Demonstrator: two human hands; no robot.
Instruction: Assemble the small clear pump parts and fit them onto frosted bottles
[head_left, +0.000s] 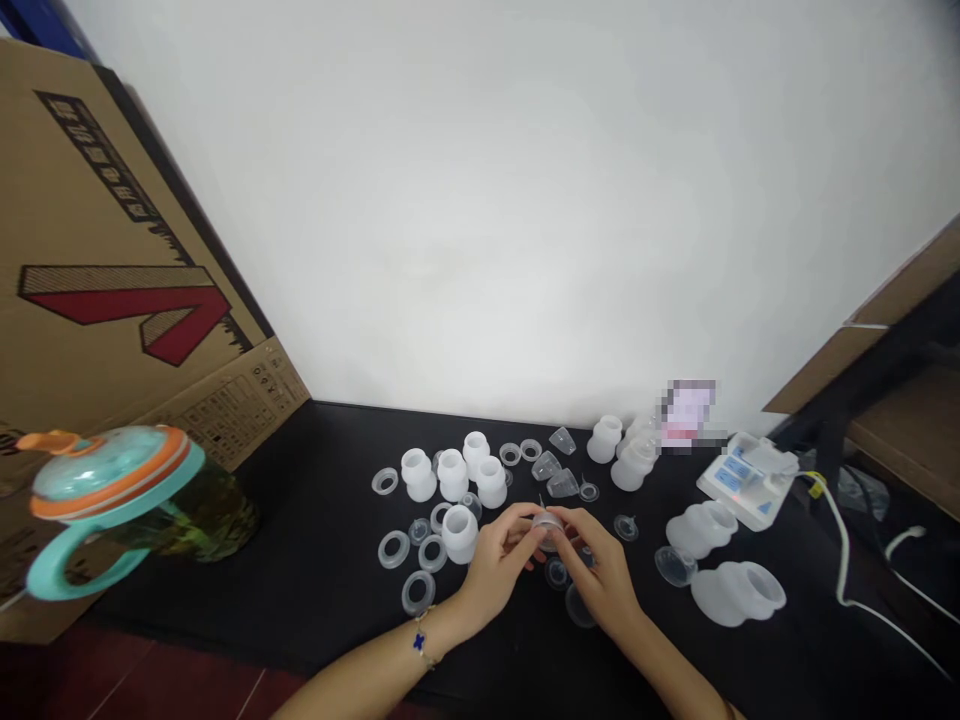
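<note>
Over the middle of a black table (315,620), the person's left hand (491,565) and right hand (602,572) meet around a small clear cap (548,521), thumbs and fingertips narrowed on it from both sides. A thin stem (541,499) points up from its far side; whether the cap is one piece or two is too small to tell. The step in hand seems to be fine fingertip work on this cap, perhaps pressing or turning it, though which of these cannot be told. The next move appears to call for light, even pressure from both thumbs, with the stem kept clear of the fingers so it does not bend. Just beside the left hand stands an open white bottle (460,534), with four more behind it and several loose rings (401,562) to its left. Near the right hand, another stemmed cap (626,528) lies on the table, and a clear disc (580,608) is partly covered by that hand. Beyond the hands, clear cups (562,485) lie tipped on their sides
</note>
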